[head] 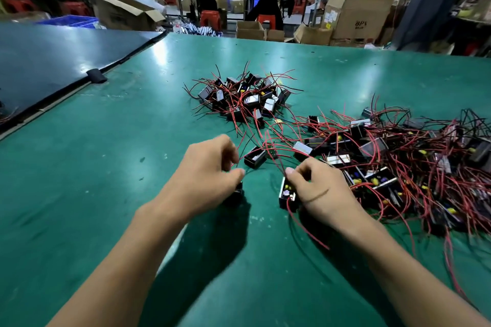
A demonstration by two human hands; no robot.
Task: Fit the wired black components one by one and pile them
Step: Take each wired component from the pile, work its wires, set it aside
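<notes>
On the green table (106,194), my left hand (204,175) curls over a small black component (236,194) that is mostly hidden under the palm. My right hand (318,191) grips an open black box with a circuit board inside (287,194); its red and black wires trail toward me. One loose black box (255,158) lies between and just beyond the hands. A small pile of wired black components (244,98) sits farther back at the centre. A larger tangled heap of them (411,164) spreads along the right.
A dark panel (53,61) lies across the table's far left, with a black roll of tape (96,75) at its edge. Beyond the table stand cardboard boxes (356,13), red stools and several people at other benches.
</notes>
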